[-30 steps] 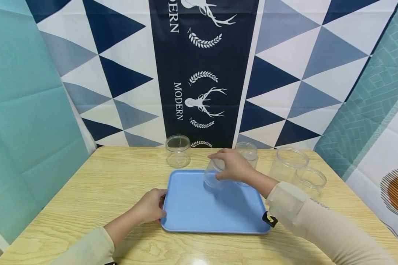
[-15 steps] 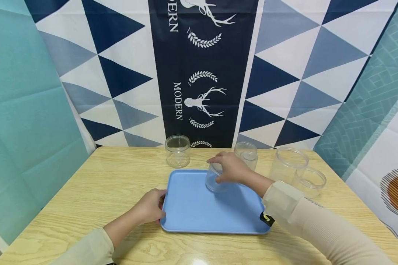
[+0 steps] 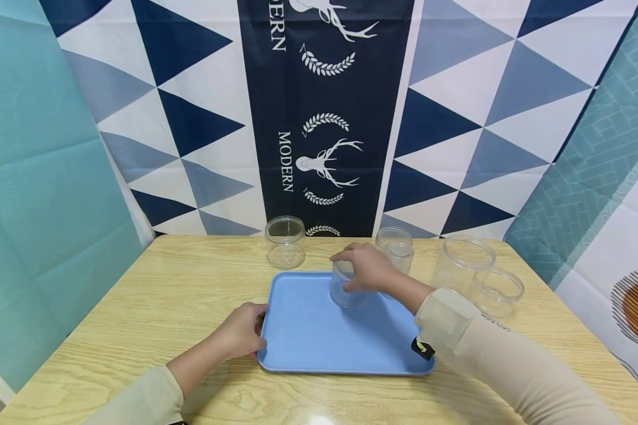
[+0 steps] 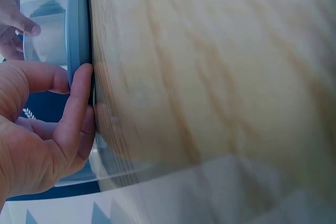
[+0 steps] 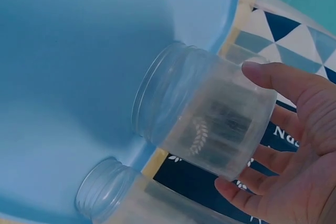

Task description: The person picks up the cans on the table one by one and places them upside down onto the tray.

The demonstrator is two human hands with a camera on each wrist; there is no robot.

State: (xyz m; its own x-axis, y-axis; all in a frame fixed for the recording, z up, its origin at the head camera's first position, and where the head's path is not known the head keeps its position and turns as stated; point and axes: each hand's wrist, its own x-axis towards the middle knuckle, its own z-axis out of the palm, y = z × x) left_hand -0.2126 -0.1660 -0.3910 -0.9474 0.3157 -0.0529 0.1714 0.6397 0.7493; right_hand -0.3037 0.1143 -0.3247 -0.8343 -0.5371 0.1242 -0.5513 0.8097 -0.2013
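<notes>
My left hand (image 3: 241,330) grips the left edge of a blue tray (image 3: 308,342), which lies on the wooden table; the left wrist view shows the fingers (image 4: 76,98) at the tray's rim. With fingers and thumb spread around its upper end, my right hand (image 3: 369,268) holds a clear plastic jar (image 3: 345,295) over the back middle of the tray. In the right wrist view the jar (image 5: 205,108) has its ridged rim end toward the tray and its other end in the hand. Part of the jar is hidden behind the hand.
One clear jar (image 3: 285,242) stands behind the tray at back left. Just behind my right hand are more clear jars (image 3: 396,236), partly covered. A large clear jar (image 3: 459,268) and a lower one (image 3: 500,295) stand right of the tray. A patterned cloth (image 3: 202,118) hangs behind the table (image 3: 165,283).
The jar in my right hand has gone from tilted to nearly upright on the tray, shifting slightly. The right forearm has moved a little left. My left hand and the tray have stayed put.
</notes>
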